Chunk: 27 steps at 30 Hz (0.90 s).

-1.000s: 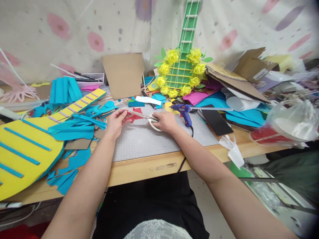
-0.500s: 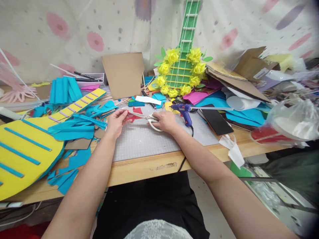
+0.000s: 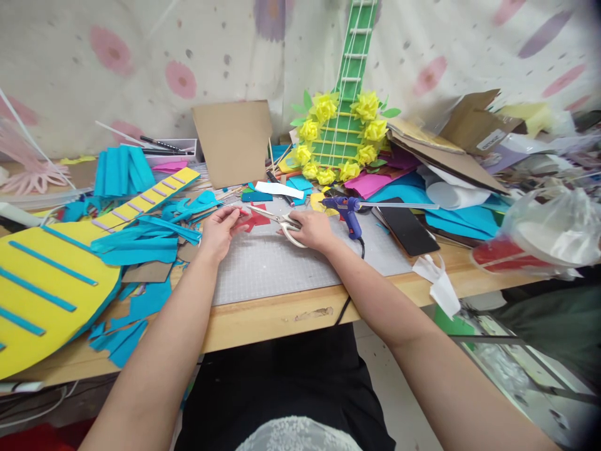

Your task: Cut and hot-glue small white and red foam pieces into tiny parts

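Red scrap (image 3: 243, 212) is pinched in my left hand (image 3: 220, 232). My right hand (image 3: 310, 230) grips scissors (image 3: 282, 220), pointed leftward, over the mat (image 3: 272, 269).

2 hands (image 3: 218, 233) (image 3: 313, 229); 1 scissors (image 3: 283, 221); 1 glue gun (image 3: 348, 217); 1 phone (image 3: 408, 230); 9 flowers (image 3: 325, 106)
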Tool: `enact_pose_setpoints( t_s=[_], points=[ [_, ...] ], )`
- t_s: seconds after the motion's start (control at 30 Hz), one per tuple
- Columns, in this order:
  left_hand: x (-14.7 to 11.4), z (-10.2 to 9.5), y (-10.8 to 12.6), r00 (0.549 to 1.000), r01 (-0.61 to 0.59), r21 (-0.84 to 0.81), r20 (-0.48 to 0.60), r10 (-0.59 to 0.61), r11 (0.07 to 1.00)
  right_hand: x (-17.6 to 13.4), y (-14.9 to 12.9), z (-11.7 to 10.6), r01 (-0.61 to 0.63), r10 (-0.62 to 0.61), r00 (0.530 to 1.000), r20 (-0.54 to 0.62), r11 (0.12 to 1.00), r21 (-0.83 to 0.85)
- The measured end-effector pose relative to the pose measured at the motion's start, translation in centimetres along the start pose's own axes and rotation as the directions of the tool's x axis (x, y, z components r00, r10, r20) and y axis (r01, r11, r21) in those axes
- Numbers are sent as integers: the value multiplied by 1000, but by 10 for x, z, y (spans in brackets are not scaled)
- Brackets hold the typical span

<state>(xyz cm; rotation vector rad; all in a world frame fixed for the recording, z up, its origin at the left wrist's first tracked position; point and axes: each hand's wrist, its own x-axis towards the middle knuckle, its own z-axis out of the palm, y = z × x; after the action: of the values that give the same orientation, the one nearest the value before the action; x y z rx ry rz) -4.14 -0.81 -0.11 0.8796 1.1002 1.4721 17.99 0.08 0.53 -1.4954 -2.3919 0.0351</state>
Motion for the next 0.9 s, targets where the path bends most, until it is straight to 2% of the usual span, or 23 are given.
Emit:
enact_pose_setpoints(
  t_s=[0.2, 0.9],
  points=[
    [1, 0, -1, 1000, -7, -23, -8, 7, 1000, -2, 0, -1, 46, -47, 999, -10, 999, -25],
    [0, 3, 2, 1000, 1, -9, -21, -1, 1000, -1, -2, -2, 43, -45, 999, -26, 995, -93]
  ],
)
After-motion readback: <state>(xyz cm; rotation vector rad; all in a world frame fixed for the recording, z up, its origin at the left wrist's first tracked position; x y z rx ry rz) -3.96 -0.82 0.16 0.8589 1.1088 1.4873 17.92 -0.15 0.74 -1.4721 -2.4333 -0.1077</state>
